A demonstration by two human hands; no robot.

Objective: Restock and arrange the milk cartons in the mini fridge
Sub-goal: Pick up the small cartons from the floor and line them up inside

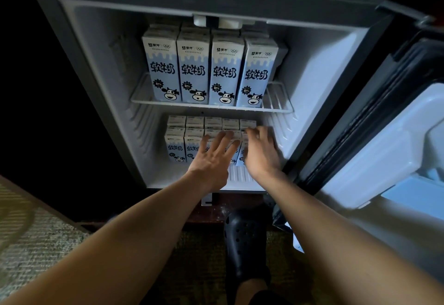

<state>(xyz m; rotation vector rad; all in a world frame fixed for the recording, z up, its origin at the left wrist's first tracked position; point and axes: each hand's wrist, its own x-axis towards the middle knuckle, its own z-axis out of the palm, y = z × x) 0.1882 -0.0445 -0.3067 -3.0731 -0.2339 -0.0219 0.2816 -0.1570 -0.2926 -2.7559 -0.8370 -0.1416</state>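
While the upper wire shelf [192, 106] of the mini fridge [96, 64] already carries a tidy front row of four upright milk cartons [192, 71], with more behind them, both hands are working low down in the bottom compartment. There the lower cartons [175, 146] stand upright in close rows, labels facing near, and the rows fill the floor from the left towards the right wall.

The left hand [213, 158] is wide, its fingers straight and spread, laid flat against the middle cartons of the near row. This looks like bracing, so that the row stays upright and square while its neighbour is shifted.

The right hand [260, 150] has its fingers bent over the top of the rightmost carton [240, 160] with the thumb at its near face. It holds that carton, probably to seat it flush in line, though the fingertips are blurred.

A gap remains between this carton and the right wall. The fridge door [384, 148] stands open to the right. The stocking seems close to done, with the present step a last squaring of the bottom row.
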